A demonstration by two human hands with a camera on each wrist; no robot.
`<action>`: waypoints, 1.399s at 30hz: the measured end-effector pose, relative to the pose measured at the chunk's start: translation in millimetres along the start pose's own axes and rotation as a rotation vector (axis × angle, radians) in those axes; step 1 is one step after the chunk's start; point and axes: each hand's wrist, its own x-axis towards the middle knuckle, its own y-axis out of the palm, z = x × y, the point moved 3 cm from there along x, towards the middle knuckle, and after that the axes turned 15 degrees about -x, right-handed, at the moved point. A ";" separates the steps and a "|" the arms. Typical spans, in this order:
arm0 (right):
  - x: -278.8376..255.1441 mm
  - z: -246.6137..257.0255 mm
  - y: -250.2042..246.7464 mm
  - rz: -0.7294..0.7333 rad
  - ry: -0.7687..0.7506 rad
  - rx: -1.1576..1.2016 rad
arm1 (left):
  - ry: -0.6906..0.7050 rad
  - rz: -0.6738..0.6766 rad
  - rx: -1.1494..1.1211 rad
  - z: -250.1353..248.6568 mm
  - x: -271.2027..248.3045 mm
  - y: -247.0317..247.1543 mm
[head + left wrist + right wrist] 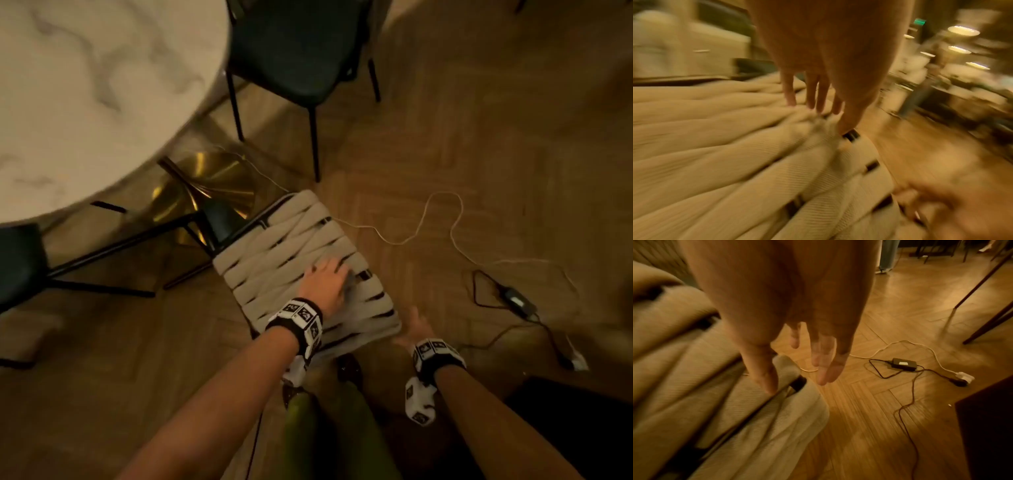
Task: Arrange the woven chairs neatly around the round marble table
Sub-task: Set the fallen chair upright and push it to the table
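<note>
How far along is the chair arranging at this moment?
Looks done: one dark chair stands at the marble table. In hand: the left hand lies with straight fingers on the woven chair, which stands askew off the table's edge; the right hand is open beside its corner. Left: squaring and tucking it in. A white cable lies close by.

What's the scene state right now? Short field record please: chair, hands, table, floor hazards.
chair: beige woven-strap chair back, black frame, beside the round white marble table
left hand: fingers resting on the straps, grip unclear through blur
right hand: open, beside the chair's near corner, holding nothing
floor: white cable and black power adapter right of the chair
</note>
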 end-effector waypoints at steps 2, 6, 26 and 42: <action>27.4 -11.8 8.1 0.033 -0.029 -0.098 | 0.186 0.004 0.200 -21.2 29.0 17.3; 79.5 -30.3 34.0 0.166 -0.058 -0.262 | 0.333 0.133 0.524 -39.1 78.6 51.9; 23.1 7.3 -12.7 -0.094 -0.354 -0.099 | 0.327 0.095 0.623 -42.4 23.7 -40.4; -220.8 85.2 -108.2 -0.811 -0.864 -0.149 | 0.701 -0.509 0.466 -37.4 -195.7 -164.2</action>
